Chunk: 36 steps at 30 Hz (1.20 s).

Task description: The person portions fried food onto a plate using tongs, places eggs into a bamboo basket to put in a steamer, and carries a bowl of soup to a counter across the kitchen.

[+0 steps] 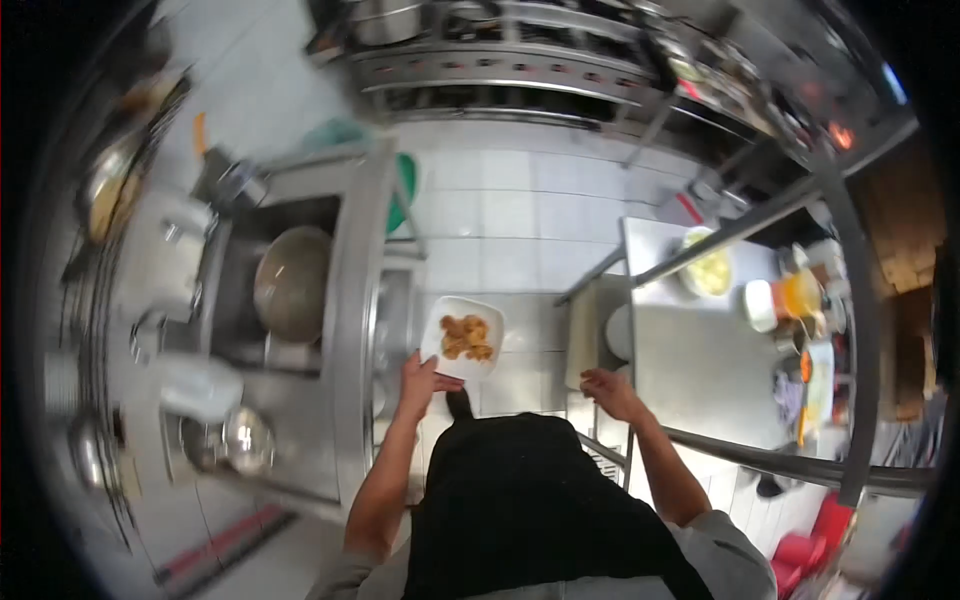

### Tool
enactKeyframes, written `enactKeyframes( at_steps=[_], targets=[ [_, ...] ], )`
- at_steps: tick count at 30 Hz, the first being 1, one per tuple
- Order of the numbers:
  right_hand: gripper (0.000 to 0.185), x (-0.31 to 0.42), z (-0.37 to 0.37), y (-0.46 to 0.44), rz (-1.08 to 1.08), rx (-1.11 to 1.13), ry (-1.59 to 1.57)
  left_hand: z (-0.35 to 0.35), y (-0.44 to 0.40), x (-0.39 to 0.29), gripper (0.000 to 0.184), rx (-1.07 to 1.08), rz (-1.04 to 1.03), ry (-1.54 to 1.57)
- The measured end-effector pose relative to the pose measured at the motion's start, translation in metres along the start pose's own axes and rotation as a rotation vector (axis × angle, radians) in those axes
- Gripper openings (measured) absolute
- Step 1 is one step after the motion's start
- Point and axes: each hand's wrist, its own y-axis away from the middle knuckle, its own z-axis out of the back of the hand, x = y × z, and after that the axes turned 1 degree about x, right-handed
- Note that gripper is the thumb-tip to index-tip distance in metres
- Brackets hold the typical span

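My left hand (423, 387) grips the near left edge of a white square plate (487, 370), thumb on its rim and fingers beneath. Several golden-brown pieces of food (466, 338) lie in the middle of the plate, perhaps fried, though blur hides their exact kind. The plate is held over the tiled floor, in front of my black apron (520, 500). My right hand (610, 393) is beside the left edge of the steel table (690, 370), its fingers curled together. I see nothing in that hand.
On the left stands a steel sink (235, 230) with a large round metal bowl (293, 285) in it. A stove (500, 70) runs along the far side. The right table bears a bowl of pale yellow food (708, 272) and an orange-filled container (798, 295). Metal rails (740, 230) cross above it.
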Motion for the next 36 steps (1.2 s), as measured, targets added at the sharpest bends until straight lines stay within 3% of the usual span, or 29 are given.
enactKeyframes(
  at_steps=[8,14,20,23,26,30,31,36],
  targets=[
    [0.036,0.021,0.027,-0.025,-0.212,-0.391,-0.426,-0.084,-0.220,-0.097,0.027,0.258,0.073,-0.270],
    [0.025,0.058,0.095,-0.155,0.020,-0.732,-0.334,-0.195,-0.376,-0.145,0.028,0.388,0.161,-0.372],
    [0.026,0.052,0.195,-0.253,0.033,-0.984,-0.201,-0.307,-0.482,-0.162,0.025,0.528,0.242,-0.457],
    [0.029,0.029,0.224,-0.282,-0.075,-1.021,-0.193,-0.363,-0.532,-0.154,0.024,0.617,0.260,-0.543],
    [0.031,0.001,0.242,-0.296,-0.164,-1.192,0.024,-0.427,-0.591,-0.128,0.025,0.752,0.322,-0.631],
    [0.041,-0.034,0.241,-0.306,-0.421,-1.257,0.080,-0.506,-0.648,-0.090,0.025,0.881,0.425,-0.717],
    [0.045,-0.063,0.229,-0.298,-0.467,-1.228,0.098,-0.526,-0.650,-0.053,0.025,0.920,0.458,-0.725],
    [0.048,-0.043,0.232,-0.318,-0.634,-1.191,0.097,-0.626,-0.676,0.010,0.020,1.102,0.560,-0.814]
  ],
)
